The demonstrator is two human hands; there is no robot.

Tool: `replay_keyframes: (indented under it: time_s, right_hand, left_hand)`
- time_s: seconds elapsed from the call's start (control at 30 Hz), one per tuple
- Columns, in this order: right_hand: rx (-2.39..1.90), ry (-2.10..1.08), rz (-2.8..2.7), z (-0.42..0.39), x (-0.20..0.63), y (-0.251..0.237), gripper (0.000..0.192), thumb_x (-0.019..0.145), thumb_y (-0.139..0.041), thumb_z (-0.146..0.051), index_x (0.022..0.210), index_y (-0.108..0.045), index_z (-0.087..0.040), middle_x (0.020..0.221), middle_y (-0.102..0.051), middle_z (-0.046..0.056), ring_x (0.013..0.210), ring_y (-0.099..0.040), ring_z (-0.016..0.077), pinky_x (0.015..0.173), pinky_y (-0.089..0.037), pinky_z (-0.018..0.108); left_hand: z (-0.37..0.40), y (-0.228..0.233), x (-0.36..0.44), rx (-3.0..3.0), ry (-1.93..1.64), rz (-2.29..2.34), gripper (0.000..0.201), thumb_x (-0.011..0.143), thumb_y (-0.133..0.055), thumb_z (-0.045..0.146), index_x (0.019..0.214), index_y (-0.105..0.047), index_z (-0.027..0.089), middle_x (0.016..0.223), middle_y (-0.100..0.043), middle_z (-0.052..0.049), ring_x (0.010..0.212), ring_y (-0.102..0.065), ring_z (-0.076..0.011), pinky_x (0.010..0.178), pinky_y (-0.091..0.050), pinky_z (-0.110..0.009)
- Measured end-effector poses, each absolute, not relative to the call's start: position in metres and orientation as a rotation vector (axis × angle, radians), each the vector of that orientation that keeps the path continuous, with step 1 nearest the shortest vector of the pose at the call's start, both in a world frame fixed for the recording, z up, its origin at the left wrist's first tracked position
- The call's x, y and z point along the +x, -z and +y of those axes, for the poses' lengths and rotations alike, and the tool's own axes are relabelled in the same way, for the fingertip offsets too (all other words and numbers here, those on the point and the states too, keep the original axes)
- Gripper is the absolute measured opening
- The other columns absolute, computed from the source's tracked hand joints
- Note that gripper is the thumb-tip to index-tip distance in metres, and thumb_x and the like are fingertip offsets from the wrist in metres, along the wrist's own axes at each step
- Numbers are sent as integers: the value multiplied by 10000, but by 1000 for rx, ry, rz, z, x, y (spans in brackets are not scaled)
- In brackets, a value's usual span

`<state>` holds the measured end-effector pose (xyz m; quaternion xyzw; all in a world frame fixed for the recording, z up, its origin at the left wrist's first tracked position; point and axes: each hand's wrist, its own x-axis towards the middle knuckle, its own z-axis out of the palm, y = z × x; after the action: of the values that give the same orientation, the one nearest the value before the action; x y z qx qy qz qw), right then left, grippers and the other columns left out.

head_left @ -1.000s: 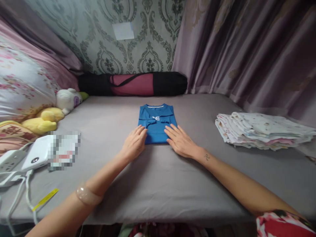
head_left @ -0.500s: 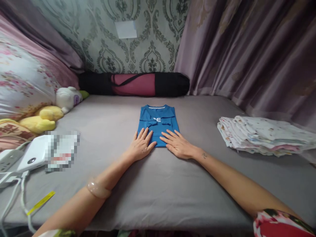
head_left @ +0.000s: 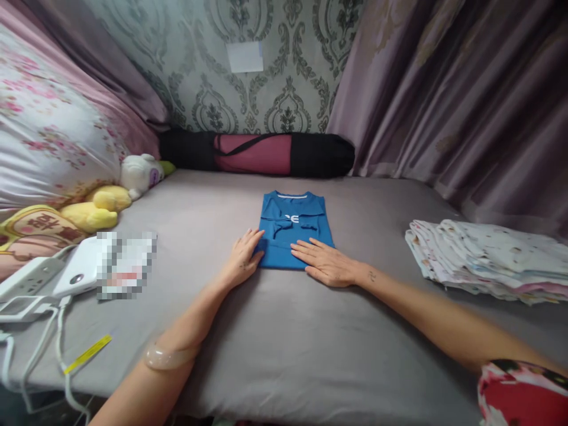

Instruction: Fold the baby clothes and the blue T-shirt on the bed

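A folded blue shirt [head_left: 293, 223] with white lettering lies flat in the middle of the grey bed sheet [head_left: 284, 331]. My left hand [head_left: 243, 258] rests at the shirt's near left corner, fingers together and touching its edge. My right hand [head_left: 323, 264] lies flat, palm down, over the shirt's near right edge. Neither hand grips the cloth. A translucent bangle sits on my left wrist.
A stack of folded white printed cloths [head_left: 488, 254] lies at the right. A black and pink roll bag [head_left: 261, 152] lies along the back wall. Plush toys [head_left: 110, 198], a floral pillow, a white power strip [head_left: 26, 278] with cables and a white device sit at the left.
My left hand has slid from on top of the shirt's near edge to its left corner. My right hand stays flat at the near right edge. The camera has shifted slightly left.
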<state>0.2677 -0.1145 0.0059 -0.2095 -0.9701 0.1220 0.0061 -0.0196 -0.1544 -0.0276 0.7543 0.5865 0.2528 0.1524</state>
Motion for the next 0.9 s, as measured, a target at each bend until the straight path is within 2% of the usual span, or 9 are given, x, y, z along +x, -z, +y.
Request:
replay_keyframes:
  time_s: [0.23, 0.37, 0.5, 0.73, 0.83, 0.9]
  right_hand:
    - [-659, -481, -3028, -112, 272, -5, 555, 1004, -319, -368, 1525, -241, -191, 1584, -239, 54, 1474, -125, 176, 1209, -60, 457]
    - [-643, -506, -3033, -110, 260, -21, 516, 1018, -275, -357, 1510, -293, -204, 1564, -299, 43, 1467, -163, 164, 1210, -33, 453]
    - [-504, -454, -3031, -111, 231, -23, 550, 1008, -308, -357, 1526, -244, -183, 1596, -196, 46, 1479, -82, 172, 1208, -4, 447]
    - [-454, -534, -3065, -111, 216, 0, 620, 993, -343, -401, 1541, -180, -161, 1603, -162, 84, 1480, -76, 194, 1209, -59, 447]
    - [-471, -544, -3038, -113, 217, -7, 592, 992, -351, -397, 1529, -241, -174, 1592, -218, 83, 1473, -137, 200, 1205, -96, 457]
    - [-530, -513, -2986, -115, 210, -15, 513, 1004, -325, -382, 1480, -369, -195, 1540, -356, 85, 1439, -261, 200, 1196, -124, 473]
  left_hand:
    - [-155, 30, -23, 2126, -635, 1688, 507, 925, -419, 335, 1402, -441, 167, 1522, -370, -145, 1445, -257, -293, 1156, -253, -536]
    - [-153, 26, -24, 2086, -773, 1652, 475, 915, -398, 280, 1362, -475, 137, 1473, -445, -151, 1397, -365, -256, 1152, -304, -459]
    - [-150, 24, -24, 1960, -967, 1684, 409, 930, -365, 266, 1286, -534, 155, 1308, -606, -124, 1218, -565, -215, 1070, -427, -402]
    - [-150, 19, -26, 1773, -1028, 1784, 396, 922, -363, 219, 1250, -569, 138, 1272, -634, -125, 1160, -606, -216, 1040, -457, -388]
    - [-149, 18, -27, 1714, -1046, 1822, 399, 900, -365, 174, 1227, -587, 130, 1264, -639, -129, 1160, -607, -219, 1042, -455, -385]
    - [-148, 19, -27, 1685, -1080, 1827, 396, 892, -363, 164, 1211, -596, 133, 1249, -648, -124, 1158, -608, -218, 1039, -457, -387]
